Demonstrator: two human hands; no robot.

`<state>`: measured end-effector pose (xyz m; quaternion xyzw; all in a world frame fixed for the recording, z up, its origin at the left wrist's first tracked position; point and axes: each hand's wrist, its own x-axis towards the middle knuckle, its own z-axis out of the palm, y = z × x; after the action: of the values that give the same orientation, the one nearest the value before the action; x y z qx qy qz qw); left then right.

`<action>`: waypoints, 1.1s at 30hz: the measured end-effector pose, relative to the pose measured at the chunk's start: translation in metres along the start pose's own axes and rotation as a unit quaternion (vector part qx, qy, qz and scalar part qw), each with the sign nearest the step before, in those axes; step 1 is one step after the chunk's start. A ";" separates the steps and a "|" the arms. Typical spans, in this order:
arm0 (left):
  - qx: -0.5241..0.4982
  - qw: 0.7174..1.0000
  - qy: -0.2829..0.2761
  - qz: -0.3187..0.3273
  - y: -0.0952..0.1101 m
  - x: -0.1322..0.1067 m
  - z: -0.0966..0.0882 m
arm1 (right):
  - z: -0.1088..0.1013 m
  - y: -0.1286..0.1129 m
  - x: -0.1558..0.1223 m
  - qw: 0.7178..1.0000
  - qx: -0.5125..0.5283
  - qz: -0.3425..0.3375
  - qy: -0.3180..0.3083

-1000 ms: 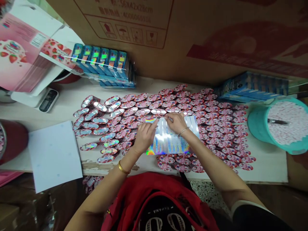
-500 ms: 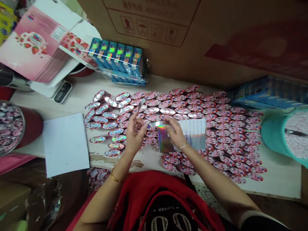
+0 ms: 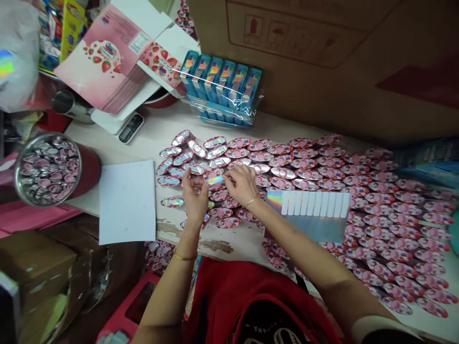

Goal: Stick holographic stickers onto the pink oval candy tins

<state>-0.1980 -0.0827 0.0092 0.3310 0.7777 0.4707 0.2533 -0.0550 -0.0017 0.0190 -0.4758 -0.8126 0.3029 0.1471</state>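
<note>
My right hand pinches one end of a narrow, shiny rainbow sticker. My left hand is at the sticker's other end, its fingers curled and its thumb tip against it. Both hands hover over rows of small oval pink packs with a strawberry print. Several packs at the left show silvery strips on top. Partly under my right forearm lies a silver sticker sheet, with a row of white blank strips along its upper half.
White paper lies at the left, beside a round red container full of small silver-and-pink pieces. Behind stand a small scale, flat pink cartons, wrapped blue packs and a large cardboard box.
The view has swung left, so things sit further right. My right hand has moved left, away from the silver sheet, with the sticker. My left index finger is now more curled.
</note>
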 end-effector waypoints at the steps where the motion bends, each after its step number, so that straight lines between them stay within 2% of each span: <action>1: 0.024 1.000 0.010 0.006 -0.004 0.005 -0.001 | 0.005 -0.002 0.010 1.000 -0.021 -0.012 -0.009; 6: 0.134 0.991 0.028 0.006 -0.020 0.018 0.003 | 0.023 -0.003 0.036 0.992 -0.101 -0.049 -0.054; 13: 0.237 0.971 0.007 0.004 -0.028 0.022 0.012 | 0.033 -0.005 0.036 0.981 -0.168 -0.060 -0.076; 18: 0.270 0.962 0.015 0.031 -0.030 0.023 0.017 | 0.037 -0.004 0.040 0.984 -0.162 -0.030 -0.071; 22: 0.206 0.975 0.059 0.064 -0.026 0.024 0.008 | 0.032 -0.003 0.038 0.996 -0.077 -0.031 -0.042; 26: 0.073 0.993 0.063 0.063 -0.005 0.014 -0.015 | 0.021 -0.006 0.019 0.994 0.089 0.025 0.053; 29: -0.043 0.999 0.030 -0.007 0.011 -0.002 -0.026 | 0.021 -0.011 -0.001 0.966 0.228 0.095 0.072; 33: -0.154 0.981 0.013 -0.117 0.010 -0.021 -0.019 | 0.036 -0.016 -0.020 0.909 0.383 0.164 -0.015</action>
<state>-0.1950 -0.1060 0.0281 0.1884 0.7324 0.5565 0.3441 -0.0744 -0.0374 0.0025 -0.5047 -0.5468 0.6177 0.2545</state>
